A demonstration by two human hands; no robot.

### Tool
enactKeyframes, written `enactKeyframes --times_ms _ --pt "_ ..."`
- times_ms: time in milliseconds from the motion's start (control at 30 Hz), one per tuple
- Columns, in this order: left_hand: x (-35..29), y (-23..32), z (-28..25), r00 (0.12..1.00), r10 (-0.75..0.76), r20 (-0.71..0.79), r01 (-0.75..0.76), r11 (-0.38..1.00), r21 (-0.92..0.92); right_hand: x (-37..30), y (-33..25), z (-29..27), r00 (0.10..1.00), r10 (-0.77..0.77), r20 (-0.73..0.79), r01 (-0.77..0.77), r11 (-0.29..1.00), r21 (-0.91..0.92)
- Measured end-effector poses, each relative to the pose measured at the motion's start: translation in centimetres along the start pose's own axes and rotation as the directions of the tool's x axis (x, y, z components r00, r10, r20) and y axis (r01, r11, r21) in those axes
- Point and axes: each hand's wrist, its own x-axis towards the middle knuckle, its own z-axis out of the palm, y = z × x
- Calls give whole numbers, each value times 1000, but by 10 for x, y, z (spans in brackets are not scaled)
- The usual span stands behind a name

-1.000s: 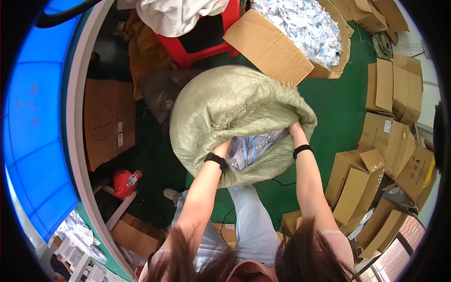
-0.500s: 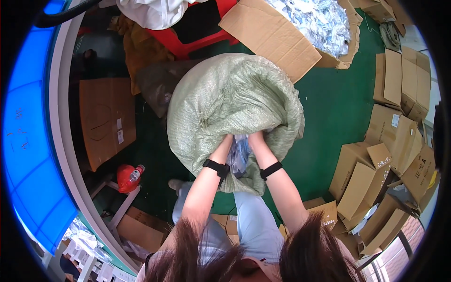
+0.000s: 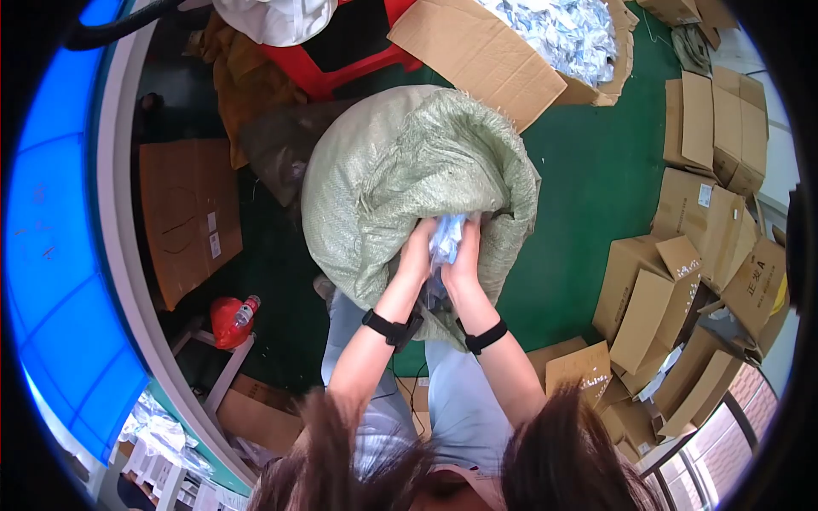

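Observation:
A large pale green woven sack stands in front of my legs, its mouth gathered open and its rim folded outward. At the mouth, a bunch of crinkled clear and bluish plastic packets is pressed between my two hands. My left hand is on the left side of the bunch and my right hand on the right. Both hands are closed round it, with the fingertips partly hidden by the packets and the sack's fold. More plastic shows below, between my wrists. A black band sits on each wrist.
Beyond the sack, an open cardboard box is heaped with similar packets, beside a red plastic stool. Several cardboard boxes are stacked along the right. At left are a brown carton, a red bag and a bottle.
My hands have come up from deeper in the sack and now show nearly whole, with a bunch of packets between them. The view has shifted slightly.

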Motion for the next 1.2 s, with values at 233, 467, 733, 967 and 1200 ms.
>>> enactKeyframes --times_ms 233,467,733,967,1200 --pt "-95 23 37 876 469 111 -478 814 331 -85 -12 9 995 -80 -57 91 972 218" --pt "-174 42 71 849 483 213 -526 742 414 -160 -59 42 976 -195 -94 208 966 155" --pt "-264 96 128 701 599 388 -712 557 427 -225 -112 79 907 -402 125 369 902 227" --pt "-352 181 164 445 764 468 -883 288 370 -265 -143 146 711 -456 535 159 846 509" --pt "-451 313 154 -46 929 367 -922 -180 342 -300 -127 338 502 -556 662 519 806 284"
